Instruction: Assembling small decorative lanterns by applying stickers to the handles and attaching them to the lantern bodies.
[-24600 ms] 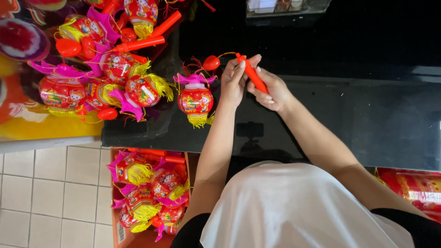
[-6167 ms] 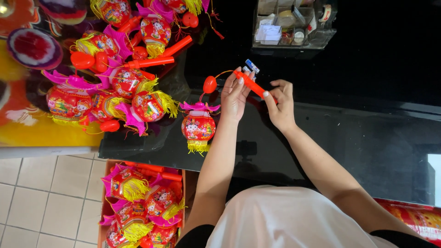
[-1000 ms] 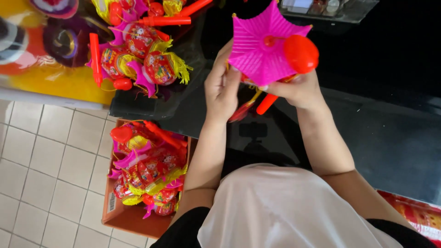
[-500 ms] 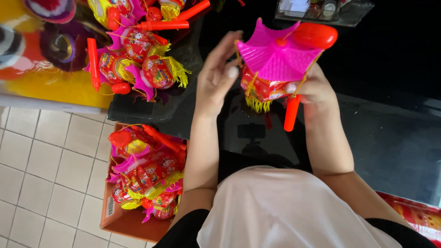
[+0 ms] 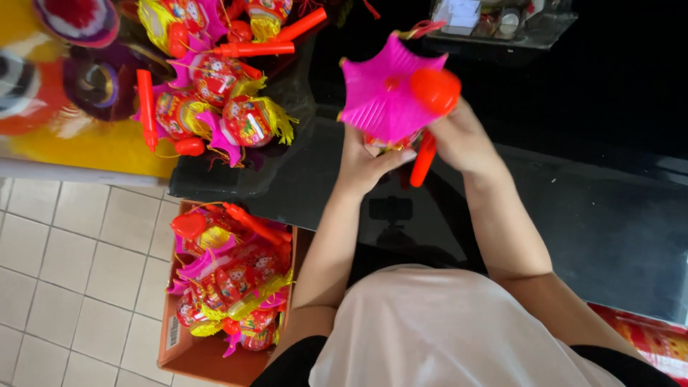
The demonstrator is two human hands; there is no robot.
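Both my forearms reach forward and upward from my body, bare from the sleeves of my white shirt, and draw together at the wrists. My left hand (image 5: 364, 161) is raised with the palm turned inward, fingers curled and the thumb stretched out to the right. My right hand (image 5: 464, 140) sits just beside it, a little higher, its back toward me and its fingers folded away out of my sight. The two hands are nearly touching.
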